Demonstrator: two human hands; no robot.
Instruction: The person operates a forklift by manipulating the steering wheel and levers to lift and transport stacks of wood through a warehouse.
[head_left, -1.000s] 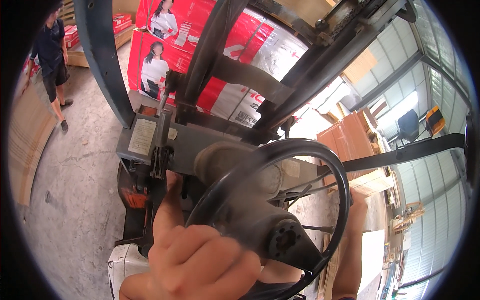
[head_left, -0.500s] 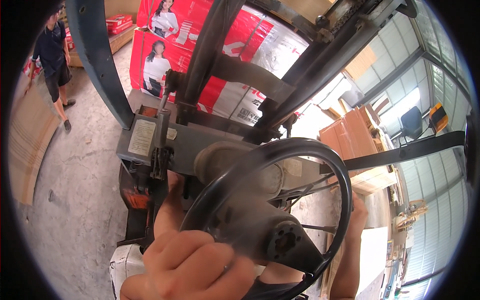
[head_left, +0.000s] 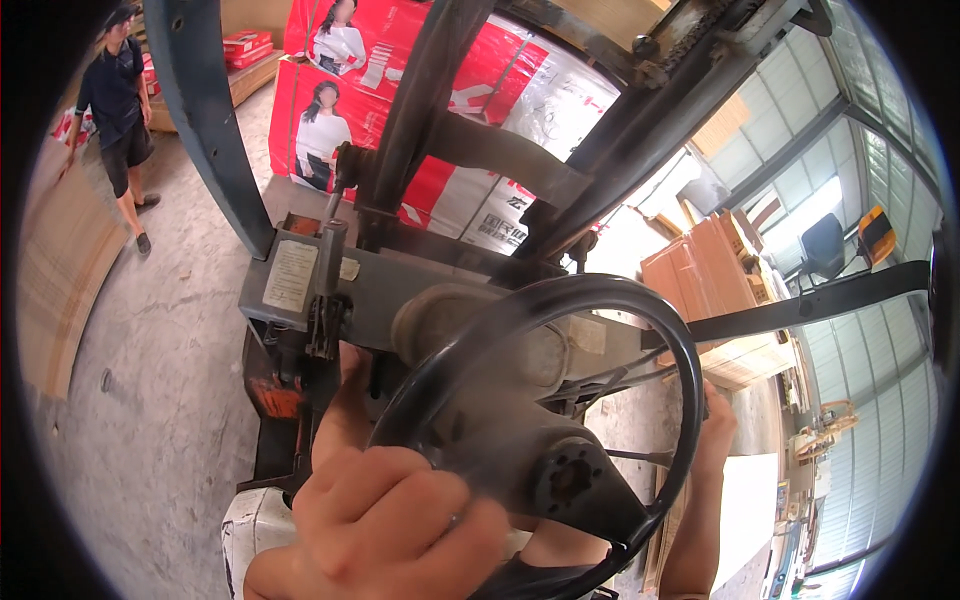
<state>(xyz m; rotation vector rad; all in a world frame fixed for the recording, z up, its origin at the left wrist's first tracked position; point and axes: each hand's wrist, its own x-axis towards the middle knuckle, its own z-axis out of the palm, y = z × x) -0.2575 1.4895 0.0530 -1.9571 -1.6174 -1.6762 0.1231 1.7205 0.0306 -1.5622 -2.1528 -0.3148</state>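
A black steering wheel (head_left: 690,400) stands tilted in front of me, its hub (head_left: 572,478) low in the middle. My left hand (head_left: 400,525) is closed in a fist at the wheel's lower left rim, which it partly hides. To the right, just beyond the rim, my right hand (head_left: 714,430) is closed, and I cannot make out what lies in its fingers. A thin lever (head_left: 640,457) shows through the wheel, near that hand. Ahead, past the dark forklift mast (head_left: 425,110), rises a stack of red and white packages (head_left: 330,125) in plastic film.
A dark curved post (head_left: 205,125) stands at the left. Beyond it a person (head_left: 118,110) in dark clothes and a cap stands on the concrete floor (head_left: 170,350), near brown boards (head_left: 70,270). Brown cartons (head_left: 700,265) and an office chair (head_left: 825,245) are at the right.
The person, the package stack and the forklift's front sit slightly farther right in the picture. My left fist has shifted a little upward at the wheel; my right hand stays about where it was.
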